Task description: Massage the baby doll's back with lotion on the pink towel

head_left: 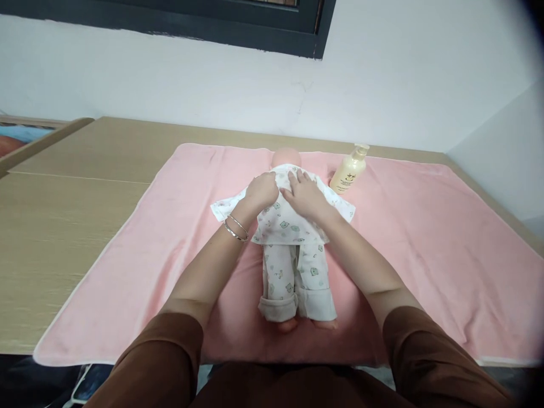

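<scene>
A baby doll lies stretched out on a pink blanket, its bald head away from me and its bare feet towards me. It wears a white printed shirt, sleeves spread to both sides, and matching trousers with turned-up cuffs. My left hand rests on the shirt's upper left part, its fingers curled in; whatever they may hold is hidden. Flat on the upper right of the shirt lies my right hand, fingers spread. I cannot see the doll's face.
A pale yellow pump bottle stands on the blanket, right of the doll's head. The blanket covers much of a wooden table. Behind rises a white wall with a dark window frame. A wooden-edged tray or bed is at far left.
</scene>
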{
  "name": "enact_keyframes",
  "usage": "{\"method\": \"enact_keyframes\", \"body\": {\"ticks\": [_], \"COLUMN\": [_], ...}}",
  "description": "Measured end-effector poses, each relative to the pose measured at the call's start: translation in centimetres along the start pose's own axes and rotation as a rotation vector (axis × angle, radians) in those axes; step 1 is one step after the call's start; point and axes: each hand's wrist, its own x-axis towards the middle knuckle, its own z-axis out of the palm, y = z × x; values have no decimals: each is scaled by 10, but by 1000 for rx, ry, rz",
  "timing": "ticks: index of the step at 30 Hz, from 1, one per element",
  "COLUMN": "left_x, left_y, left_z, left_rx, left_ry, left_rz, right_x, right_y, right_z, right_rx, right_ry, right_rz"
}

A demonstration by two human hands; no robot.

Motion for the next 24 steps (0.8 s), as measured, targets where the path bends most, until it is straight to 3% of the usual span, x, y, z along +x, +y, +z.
{"method": "enact_keyframes", "body": {"ticks": [4,7,11,14,18,20,24], "left_x": [3,2,1,4,7,6,3], "left_y": [-2,-2,-1,-2,-2,-1,2], "left_z": [-2,-1,4,7,9,9,9], "left_rx": [-52,-59,-39,-25,29,48,41], "left_ry": [1,19,49,45,28,29,44], "left_rz": [-48,-47,5,-12,-39,-34,4], "right_x": [-14,-1,17,4,-17,-12,12], "right_y": [-24,-5,21,2,-29,-22,16], "right_z": [7,0,-12,-9,-1,-2,-13], "right_rx": [-150,-35,132,15,-142,-99,123], "right_ry": [50,6,-42,-44,-14,-20,-106], "right_rz": [-118,-159,24,75,-20,-65,-86]}}
